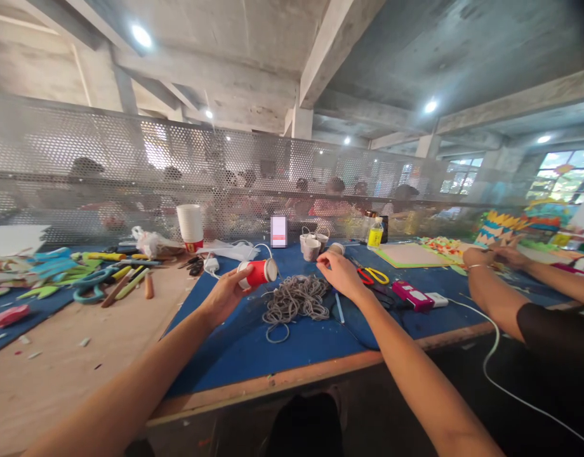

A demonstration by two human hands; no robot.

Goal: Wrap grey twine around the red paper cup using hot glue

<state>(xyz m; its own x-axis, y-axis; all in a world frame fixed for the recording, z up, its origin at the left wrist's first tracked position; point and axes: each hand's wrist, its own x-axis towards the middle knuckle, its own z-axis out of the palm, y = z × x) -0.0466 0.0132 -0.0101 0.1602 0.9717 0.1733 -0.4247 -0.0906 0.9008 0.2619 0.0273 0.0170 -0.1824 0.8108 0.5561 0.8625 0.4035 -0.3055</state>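
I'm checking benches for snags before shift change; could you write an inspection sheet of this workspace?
Surface: blue mat, with a tan area and pale scraps at left.
Things at hand: red paper cup tipped sideways; gray cord loosely heaped.
Clutter: stacked paper cups, yellow-labelled bottle.
Hands: left hand grips the red cup; right hand is near the cord, grip unclear.
Cables: white cable hangs past the front edge at right.
Surroundings: perforated metal screen behind; another person's hands at right.
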